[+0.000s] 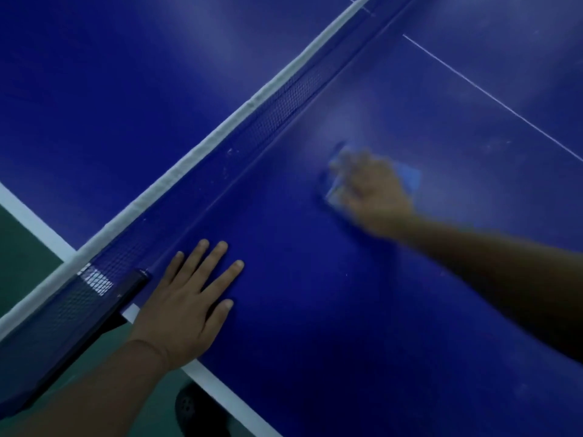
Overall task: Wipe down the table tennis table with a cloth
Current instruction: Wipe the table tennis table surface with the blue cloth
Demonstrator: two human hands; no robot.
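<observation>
The fingers (pixel 342 171) of the right hand (pixel 372 190) are blurred, in the centre right of the frame; they appear to be curled over the cloth (pixel 410 178), pressing it to the desk (pixel 315 310), though the blur makes the exact grip hard to read. The cloth is light blue, paler than the surface beneath it, and crumpled; a corner of it sticks out on the right side of the hand and a paler fold shows under the fingertips on the left. It lies on the near half of the playing surface, between the net (pixel 284 102) and the thin white centre line (pixel 492 96) that runs across the upper right.

The fingers (pixel 217 257) of the left hand (pixel 186 304) are straight and spread wide, flat on the desk in the lower left centre, holding nothing. The heel of that hand sits at the white edge stripe (pixel 214 383), just beside the dark net clamp (pixel 126 288).

The desk is deep blue with a dull sheen, with faint pale smudges and specks, most plainly at the far right. The net crosses the frame diagonally from lower left to top centre, dark mesh under a white top band. Beyond the desk edge at the left is green floor (pixel 19 247), and a dark round wheel (pixel 189 405) shows at the bottom edge under the desk.
</observation>
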